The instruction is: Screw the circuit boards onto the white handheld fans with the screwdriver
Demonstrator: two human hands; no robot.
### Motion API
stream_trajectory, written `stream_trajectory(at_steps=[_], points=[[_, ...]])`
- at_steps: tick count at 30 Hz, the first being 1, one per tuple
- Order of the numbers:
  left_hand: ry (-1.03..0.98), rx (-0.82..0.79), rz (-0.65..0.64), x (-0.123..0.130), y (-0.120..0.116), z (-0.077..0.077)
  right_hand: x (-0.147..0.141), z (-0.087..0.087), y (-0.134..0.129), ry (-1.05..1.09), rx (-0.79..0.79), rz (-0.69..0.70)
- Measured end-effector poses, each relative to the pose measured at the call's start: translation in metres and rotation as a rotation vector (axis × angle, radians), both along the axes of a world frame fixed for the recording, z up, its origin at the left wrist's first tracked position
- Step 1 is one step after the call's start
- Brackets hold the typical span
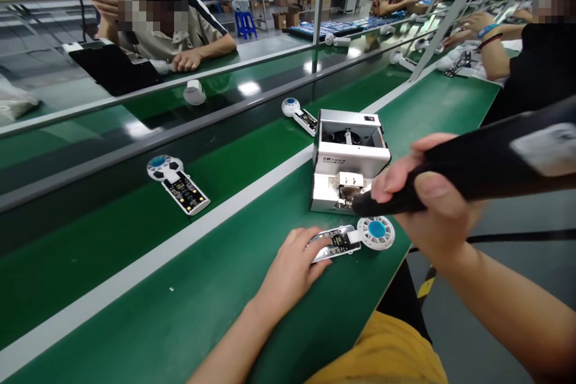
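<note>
My left hand (300, 259) is closed over the left end of a white device (344, 240) with an open circuit board, lying on the green table. The device's round end (377, 232) has a blue centre and points right. My right hand (434, 198) is wrapped round a black handheld tool (477, 159). The tool's tip reaches the front of a silver screw-feeder box (351, 159), just above the device; whether they touch cannot be told.
Similar devices lie on the green conveyor at the left (177, 185) and behind the box (299, 116). A white part (194, 92) sits farther back. A slanted metal post (450, 18) rises behind. Other people sit across the line and at the right.
</note>
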State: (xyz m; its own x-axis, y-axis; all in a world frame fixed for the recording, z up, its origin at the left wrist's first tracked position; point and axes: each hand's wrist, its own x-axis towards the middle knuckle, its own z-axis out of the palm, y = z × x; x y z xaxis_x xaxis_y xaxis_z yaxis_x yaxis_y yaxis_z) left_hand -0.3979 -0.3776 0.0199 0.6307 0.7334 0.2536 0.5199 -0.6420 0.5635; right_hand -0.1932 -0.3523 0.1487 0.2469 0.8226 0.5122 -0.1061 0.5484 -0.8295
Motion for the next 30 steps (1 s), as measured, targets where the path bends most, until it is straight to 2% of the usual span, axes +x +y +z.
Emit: stream_trajectory(at_steps=[3,8,11,13,16,19,27,30], points=[[0.000,0.007,0.005,-0.001,0.000,-0.002,0.000,0.009,0.007,-0.016,0.083,-0.074],[0.004,0.022,0.010,0.000,0.000,-0.003,-0.006,0.005,0.020,-0.032,0.078,-0.116],[0.003,0.030,0.008,0.000,0.000,-0.002,-0.006,0.005,0.012,-0.009,0.023,-0.077],[0.004,0.032,0.004,0.000,0.000,-0.003,-0.004,0.004,-0.002,0.006,-0.037,0.000],[0.009,0.036,0.009,0.000,0.001,-0.004,0.002,-0.004,-0.024,-0.031,-0.089,0.127],[0.012,0.043,0.017,0.000,0.002,-0.005,0.005,-0.018,-0.037,-0.065,-0.077,0.164],[0.041,0.043,0.007,0.000,0.002,0.000,0.005,-0.037,-0.038,-0.089,-0.058,0.202],[0.063,0.052,-0.004,0.000,0.002,0.003,0.006,-0.045,-0.040,-0.124,-0.078,0.165]])
